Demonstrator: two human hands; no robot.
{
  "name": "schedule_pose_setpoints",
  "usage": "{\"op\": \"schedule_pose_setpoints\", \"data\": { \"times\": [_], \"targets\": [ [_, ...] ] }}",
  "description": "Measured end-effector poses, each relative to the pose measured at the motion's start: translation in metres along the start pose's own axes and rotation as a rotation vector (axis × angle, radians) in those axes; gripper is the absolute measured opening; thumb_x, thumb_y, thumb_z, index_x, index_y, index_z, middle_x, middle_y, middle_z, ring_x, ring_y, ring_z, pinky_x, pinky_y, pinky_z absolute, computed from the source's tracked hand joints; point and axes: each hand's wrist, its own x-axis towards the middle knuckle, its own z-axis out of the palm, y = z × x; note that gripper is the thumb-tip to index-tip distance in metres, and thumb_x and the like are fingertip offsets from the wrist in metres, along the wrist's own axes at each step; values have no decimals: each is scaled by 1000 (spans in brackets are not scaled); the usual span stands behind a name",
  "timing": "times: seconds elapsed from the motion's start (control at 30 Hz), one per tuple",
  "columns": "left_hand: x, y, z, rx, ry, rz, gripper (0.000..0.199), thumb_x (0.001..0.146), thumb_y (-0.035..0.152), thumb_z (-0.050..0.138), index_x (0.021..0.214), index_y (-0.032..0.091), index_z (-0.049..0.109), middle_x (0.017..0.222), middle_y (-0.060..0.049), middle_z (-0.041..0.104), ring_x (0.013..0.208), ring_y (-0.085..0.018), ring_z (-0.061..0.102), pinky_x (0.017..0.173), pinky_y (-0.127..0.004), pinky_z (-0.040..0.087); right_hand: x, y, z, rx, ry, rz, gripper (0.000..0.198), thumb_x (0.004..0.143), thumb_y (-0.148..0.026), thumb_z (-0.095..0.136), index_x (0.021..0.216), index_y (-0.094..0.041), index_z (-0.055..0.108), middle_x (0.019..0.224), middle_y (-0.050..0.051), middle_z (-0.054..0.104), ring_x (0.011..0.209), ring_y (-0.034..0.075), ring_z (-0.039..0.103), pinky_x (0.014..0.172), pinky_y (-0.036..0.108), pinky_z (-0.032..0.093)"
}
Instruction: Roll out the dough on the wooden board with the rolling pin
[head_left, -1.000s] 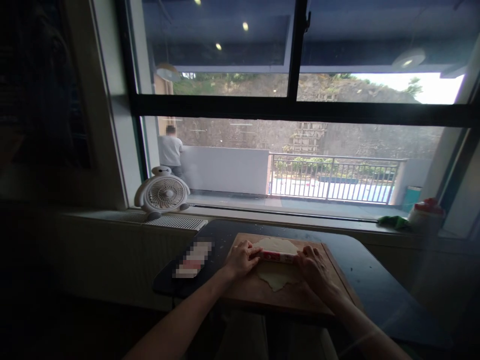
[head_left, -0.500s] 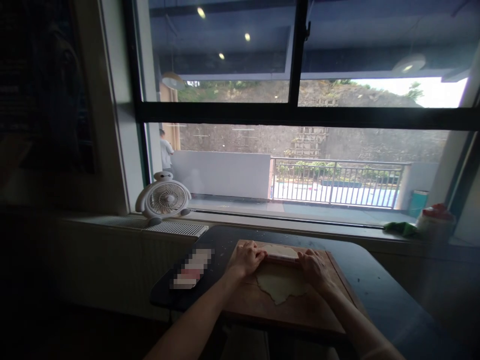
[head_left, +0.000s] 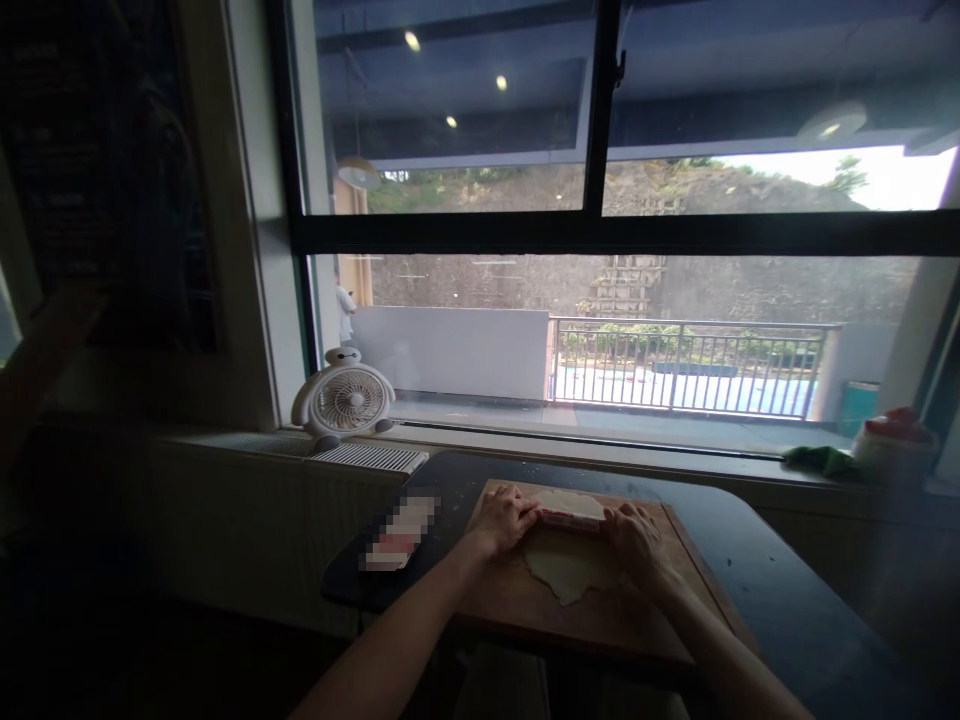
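Observation:
A flattened sheet of dough (head_left: 574, 568) with a ragged edge lies on a wooden board (head_left: 525, 617). Across the dough rests a pale rolling pin (head_left: 571, 521) with red markings. My left hand (head_left: 510, 517) is closed on the pin's left end, fingers curled. At the other end, my right hand (head_left: 636, 535) grips it the same way. Dough shows both beyond the pin and on the near side of it. The pin's ends are hidden under my fingers.
The board sits on a dark table (head_left: 780, 560). A blurred-out flat object (head_left: 400, 535) lies at the table's left. A white fan (head_left: 345, 397) stands by the window. A green cloth (head_left: 821, 460) and a white container with a red top (head_left: 896, 447) are on the sill at right.
My view has turned slightly left, so the scene sits further right. The rolling pin and both hands have shifted slightly toward me over the dough. Both hands keep their grip.

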Motion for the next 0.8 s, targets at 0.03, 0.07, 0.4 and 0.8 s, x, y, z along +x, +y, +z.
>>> {"op": "schedule_pose_setpoints", "data": {
  "times": [0.03,0.07,0.4,0.8],
  "targets": [
    [6,1,1,0,-8,-24,40,88,54,32,109,37,62,98,-3,56,95,-20,50,86,-36,35,7,0,1,-18,-7,26,45,94,-33,25,84,-16,65,92,9,60,87,18,52,81,28,33],
    [12,2,3,2,-12,-47,42,88,54,31,105,35,64,98,-4,57,95,-21,50,86,-37,35,14,0,2,-30,-13,46,45,94,-34,26,84,-15,66,92,10,61,87,18,53,80,28,34],
    [-13,6,5,-61,68,-21,34,89,45,37,114,37,58,103,-2,55,99,-19,48,90,-36,34,-2,-1,-7,27,48,-64,46,94,-34,24,77,-18,64,84,7,60,82,18,52,77,28,35],
    [-7,6,-5,-33,-17,-36,38,87,51,36,112,36,60,100,-3,57,99,-20,49,87,-35,36,-3,-1,-2,33,-24,-18,46,94,-34,23,80,-16,63,87,8,61,85,18,52,78,29,35]
  ]
}}
